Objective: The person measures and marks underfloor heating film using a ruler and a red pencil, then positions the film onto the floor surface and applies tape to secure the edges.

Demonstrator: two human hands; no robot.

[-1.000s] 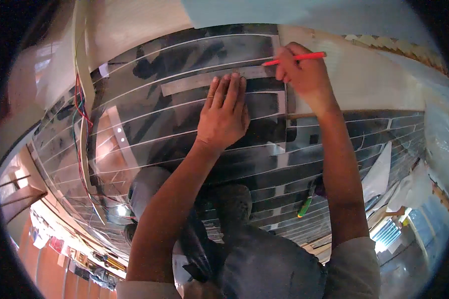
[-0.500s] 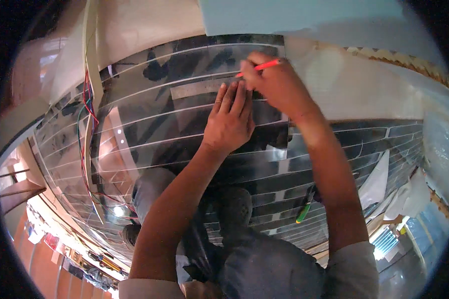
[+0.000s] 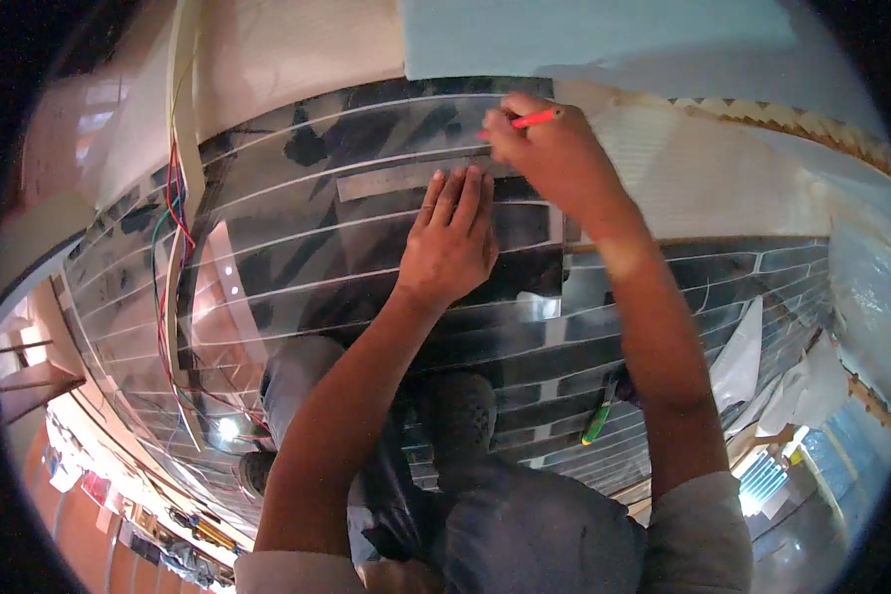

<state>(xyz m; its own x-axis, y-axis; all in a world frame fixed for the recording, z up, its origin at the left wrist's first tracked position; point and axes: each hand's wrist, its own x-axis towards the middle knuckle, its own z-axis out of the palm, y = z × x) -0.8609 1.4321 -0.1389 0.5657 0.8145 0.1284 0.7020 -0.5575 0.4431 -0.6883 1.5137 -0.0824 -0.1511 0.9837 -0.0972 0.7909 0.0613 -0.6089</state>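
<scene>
My left hand (image 3: 444,243) lies flat with its fingers stretched out, fingertips pressing on a thin metal ruler (image 3: 374,182). Under the ruler spreads a glossy dark sheet with pale stripes (image 3: 505,272), probably film. A red pencil (image 3: 538,120) is gripped in my right hand (image 3: 554,163), just beyond the ruler's right part. Its tip points down and left towards the sheet, close to the ruler's far edge; whether it touches I cannot tell.
A green-handled tool (image 3: 595,424) lies on the sheet near my right forearm. Red, blue and green wires (image 3: 180,218) run along a pale strip (image 3: 190,129) at left. White crumpled sheeting (image 3: 742,361) lies at right, a pale blue board (image 3: 584,40) at the far side.
My right hand and the pencil have shifted slightly away from my left hand, up and to the right. The left hand stays on the ruler; the whole view has shifted a little.
</scene>
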